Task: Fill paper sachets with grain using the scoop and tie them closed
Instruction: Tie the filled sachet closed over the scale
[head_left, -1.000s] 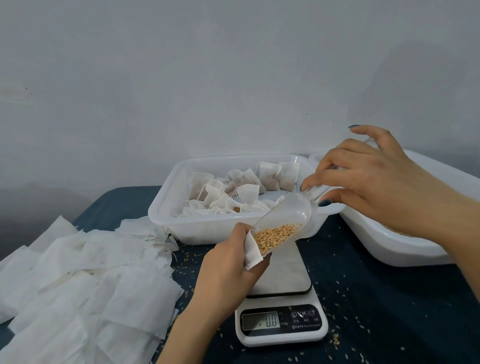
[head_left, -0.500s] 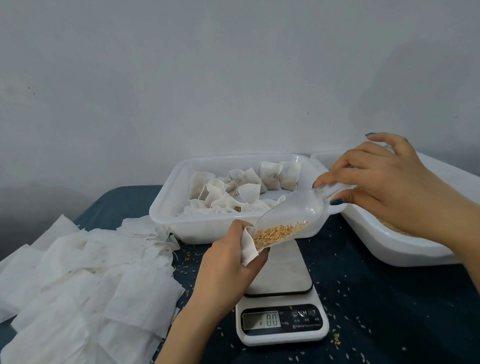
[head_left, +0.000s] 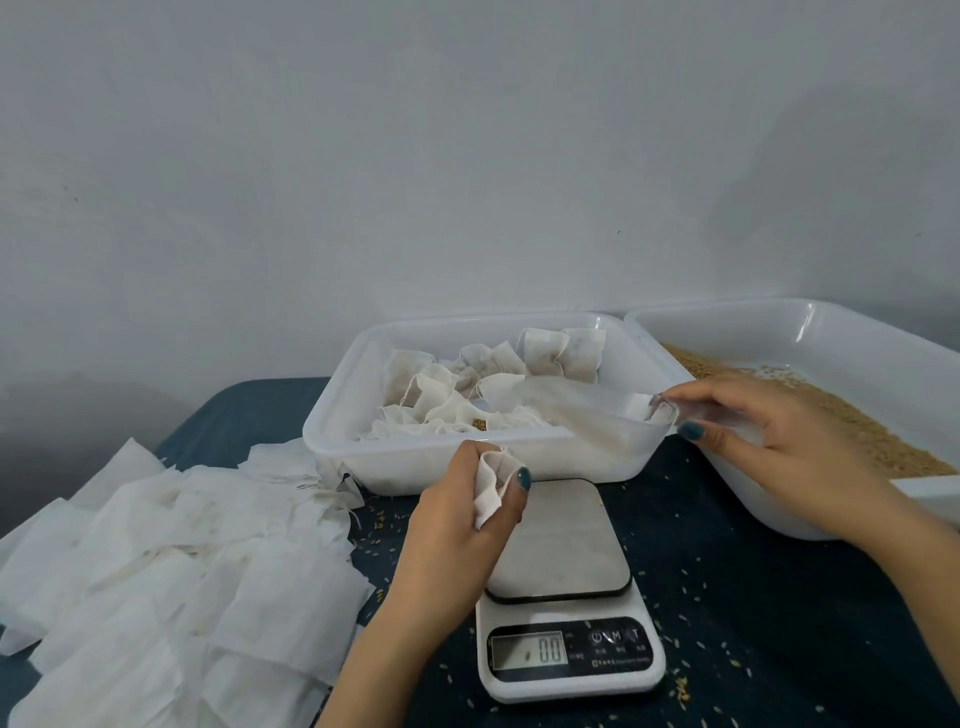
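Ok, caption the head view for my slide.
Left hand pinches a sachet by the scale; right hand holds the scoop.

White digital scale (head_left: 563, 551) at front centre, display reading 00; dark blue surface (head_left: 779, 623) underneath; plain grey wall (head_left: 467, 156) behind.

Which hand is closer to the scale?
Left. The left hand, gripping a sachet, is at the scale's left edge. The right hand is farther off to the right, at the grain tray, holding the scoop.
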